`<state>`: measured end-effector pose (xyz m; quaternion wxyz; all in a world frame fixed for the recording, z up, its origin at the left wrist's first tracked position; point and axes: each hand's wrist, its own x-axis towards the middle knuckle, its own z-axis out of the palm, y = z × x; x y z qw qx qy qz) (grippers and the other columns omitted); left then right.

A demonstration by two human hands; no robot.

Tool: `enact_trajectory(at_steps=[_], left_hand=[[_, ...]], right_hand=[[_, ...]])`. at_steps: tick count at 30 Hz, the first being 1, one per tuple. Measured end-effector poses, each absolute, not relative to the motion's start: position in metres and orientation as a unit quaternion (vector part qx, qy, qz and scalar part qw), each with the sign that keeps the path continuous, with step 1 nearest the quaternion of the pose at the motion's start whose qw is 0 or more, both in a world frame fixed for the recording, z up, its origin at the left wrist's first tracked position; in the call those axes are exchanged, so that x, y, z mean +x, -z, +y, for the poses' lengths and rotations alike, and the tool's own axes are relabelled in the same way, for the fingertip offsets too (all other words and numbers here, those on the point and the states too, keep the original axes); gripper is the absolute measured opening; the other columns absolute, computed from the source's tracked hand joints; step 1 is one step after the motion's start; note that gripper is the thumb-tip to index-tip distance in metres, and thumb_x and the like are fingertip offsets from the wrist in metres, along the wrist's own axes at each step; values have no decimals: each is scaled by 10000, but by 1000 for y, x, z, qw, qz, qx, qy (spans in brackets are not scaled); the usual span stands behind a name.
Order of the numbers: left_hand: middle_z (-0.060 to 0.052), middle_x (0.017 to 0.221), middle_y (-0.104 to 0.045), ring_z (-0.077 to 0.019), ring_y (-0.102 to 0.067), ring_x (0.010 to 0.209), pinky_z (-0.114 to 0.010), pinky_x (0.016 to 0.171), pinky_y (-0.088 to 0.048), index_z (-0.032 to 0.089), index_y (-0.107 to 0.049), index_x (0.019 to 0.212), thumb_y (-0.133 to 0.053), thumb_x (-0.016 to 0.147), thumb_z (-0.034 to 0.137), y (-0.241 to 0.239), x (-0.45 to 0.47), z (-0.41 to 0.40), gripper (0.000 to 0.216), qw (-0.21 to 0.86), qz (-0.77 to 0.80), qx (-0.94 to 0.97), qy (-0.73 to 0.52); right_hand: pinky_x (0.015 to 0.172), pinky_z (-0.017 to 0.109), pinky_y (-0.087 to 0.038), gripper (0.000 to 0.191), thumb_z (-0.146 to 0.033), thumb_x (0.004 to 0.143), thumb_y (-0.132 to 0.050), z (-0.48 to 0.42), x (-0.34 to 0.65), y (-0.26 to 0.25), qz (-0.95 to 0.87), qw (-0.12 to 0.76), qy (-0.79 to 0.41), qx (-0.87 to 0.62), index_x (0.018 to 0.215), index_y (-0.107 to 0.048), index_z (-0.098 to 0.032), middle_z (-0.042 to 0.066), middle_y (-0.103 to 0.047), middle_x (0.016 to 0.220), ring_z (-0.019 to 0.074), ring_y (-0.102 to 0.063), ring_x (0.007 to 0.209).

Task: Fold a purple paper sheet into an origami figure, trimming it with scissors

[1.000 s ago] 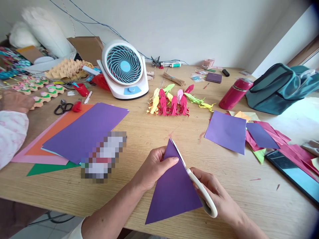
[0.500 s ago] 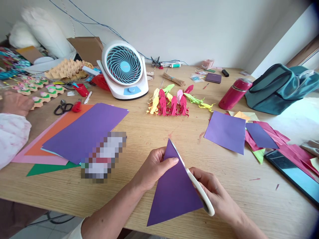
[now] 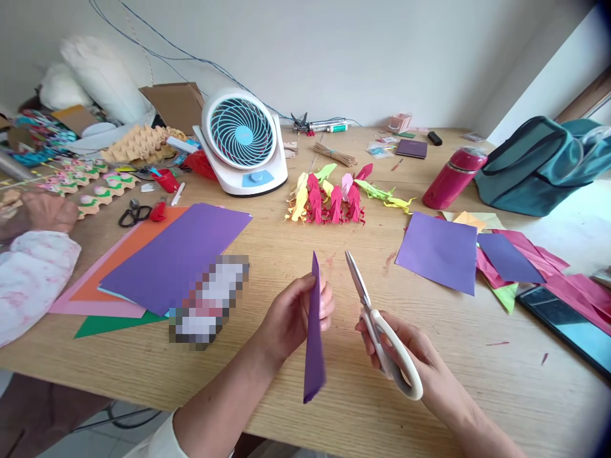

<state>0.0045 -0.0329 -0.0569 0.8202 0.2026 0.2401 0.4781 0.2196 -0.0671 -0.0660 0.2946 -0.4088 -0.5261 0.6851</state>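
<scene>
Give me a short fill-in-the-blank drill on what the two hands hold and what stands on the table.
1. The left hand holds a piece of ____ paper.
2. The right hand holds a pair of ____.
3. In the picture, the fan stands to the ____ of the bottle.
4. The bottle stands beside a blue-green ____.

Missing words: purple; scissors; left; bag.

Matt paper (image 3: 314,343), metal scissors (image 3: 366,304) (smooth plastic-handled)
</scene>
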Motion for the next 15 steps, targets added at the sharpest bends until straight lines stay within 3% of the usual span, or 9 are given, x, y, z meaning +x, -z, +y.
enact_trajectory(at_steps=[7, 15], left_hand=[[101, 475, -97, -69, -60, 371, -182, 374, -148, 220, -265, 608, -557, 888, 197, 72, 3, -23, 405, 831, 234, 115, -491], [98, 456, -147, -80, -83, 362, -213, 407, -181, 220, -276, 633, -478, 843, 18, 70, 5, -27, 354, 813, 249, 70, -521]], right_hand=[[581, 264, -310, 432, -599, 926, -546, -68, 222, 70, -551, 292, -679, -386, 1009, -605, -180, 10, -515, 767, 129, -403, 651], [571, 256, -319, 402, -579, 947, -524, -69, 223, 70, -561, 285, -676, -384, 952, -589, -182, 10, -514, 767, 124, -408, 646]])
